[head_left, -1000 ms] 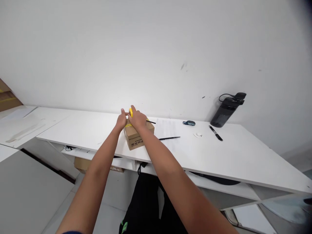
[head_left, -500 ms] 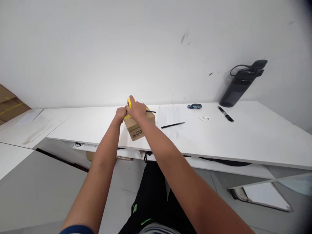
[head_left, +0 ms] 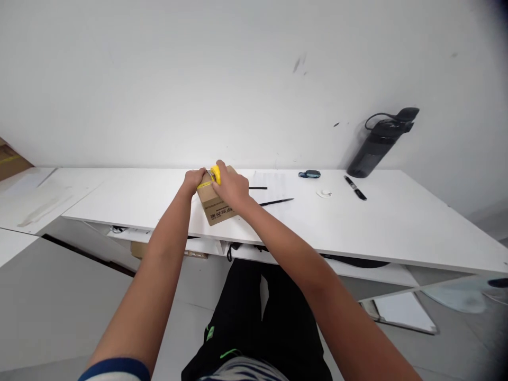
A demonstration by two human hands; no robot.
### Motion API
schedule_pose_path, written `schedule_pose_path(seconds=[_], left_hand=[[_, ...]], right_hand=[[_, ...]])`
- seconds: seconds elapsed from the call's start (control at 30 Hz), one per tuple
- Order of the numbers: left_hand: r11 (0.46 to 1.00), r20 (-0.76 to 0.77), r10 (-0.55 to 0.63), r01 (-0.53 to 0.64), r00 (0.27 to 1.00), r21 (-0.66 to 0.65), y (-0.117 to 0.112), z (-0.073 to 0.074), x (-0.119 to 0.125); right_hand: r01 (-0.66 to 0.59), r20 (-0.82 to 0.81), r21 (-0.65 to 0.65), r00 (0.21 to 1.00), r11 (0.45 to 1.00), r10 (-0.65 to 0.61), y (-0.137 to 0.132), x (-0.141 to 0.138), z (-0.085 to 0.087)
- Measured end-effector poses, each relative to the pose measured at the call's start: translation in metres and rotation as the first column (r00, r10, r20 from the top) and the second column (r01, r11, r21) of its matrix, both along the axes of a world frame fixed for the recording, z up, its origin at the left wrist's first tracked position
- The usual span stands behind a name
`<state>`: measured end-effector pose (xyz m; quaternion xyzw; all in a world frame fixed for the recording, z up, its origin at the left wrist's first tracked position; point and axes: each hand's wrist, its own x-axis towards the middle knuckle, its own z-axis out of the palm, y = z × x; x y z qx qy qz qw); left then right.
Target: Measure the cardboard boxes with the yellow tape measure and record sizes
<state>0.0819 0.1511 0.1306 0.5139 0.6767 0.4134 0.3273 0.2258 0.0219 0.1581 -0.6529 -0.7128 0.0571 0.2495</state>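
A small brown cardboard box point(head_left: 217, 211) with dark print on its near side and yellow tape across its top stands on the white table, slightly turned. My left hand point(head_left: 193, 181) grips its far left corner, fingers mostly hidden behind it. Wrapped round a yellow box cutter point(head_left: 216, 173), my right hand point(head_left: 235, 185) is over the box top. The cutter's grey metal end points left, close to my left thumb; whether it touches the tape is hard to see. Right of the box lie a thin dark stick point(head_left: 257, 188) and a black pen point(head_left: 278, 201).
Farther right on the table point(head_left: 357, 227) are a small blue-black object point(head_left: 309, 174), a white item point(head_left: 324, 193), a black marker point(head_left: 355, 188) and a dark bottle point(head_left: 377, 145) leaning against the wall. Another cardboard box point(head_left: 11, 161) sits far left. A shelf runs under the tabletop.
The cutter in my right hand has tipped over toward the right and lower, and my right hand has shifted right on the box. The camera view has swung slightly to the right.
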Motion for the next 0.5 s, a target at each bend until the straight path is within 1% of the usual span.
schedule_pose_path(seconds=[0.1,0.17,0.2,0.27,0.37,0.5], left_hand=[[1.0,-0.009,0.013,-0.013,1.0,0.005,0.004,-0.002,-0.001],[1.0,-0.005,0.012,-0.012,1.0,0.01,0.006,-0.004,-0.002],[1.0,0.002,0.006,-0.006,1.0,0.014,0.006,-0.005,-0.003],[1.0,0.021,-0.01,0.01,1.0,0.027,0.007,-0.007,-0.004],[0.999,0.031,-0.032,0.03,0.999,0.037,0.006,-0.009,-0.005],[0.994,0.058,-0.101,0.098,0.993,0.055,0.002,-0.009,-0.008]], right_hand=[[0.029,0.076,-0.042,0.997,0.999,-0.026,-0.046,0.005,-0.008],[0.06,0.11,-0.076,0.993,0.995,-0.051,-0.068,0.004,-0.014],[0.075,0.124,-0.085,0.99,0.994,-0.064,-0.075,0.003,-0.018],[0.1,0.146,-0.084,0.986,0.991,-0.087,-0.082,0.0,-0.024],[0.113,0.164,-0.066,0.981,0.991,-0.101,-0.08,-0.004,-0.03],[0.086,0.159,-0.048,0.984,0.995,-0.077,-0.076,-0.001,-0.028]])
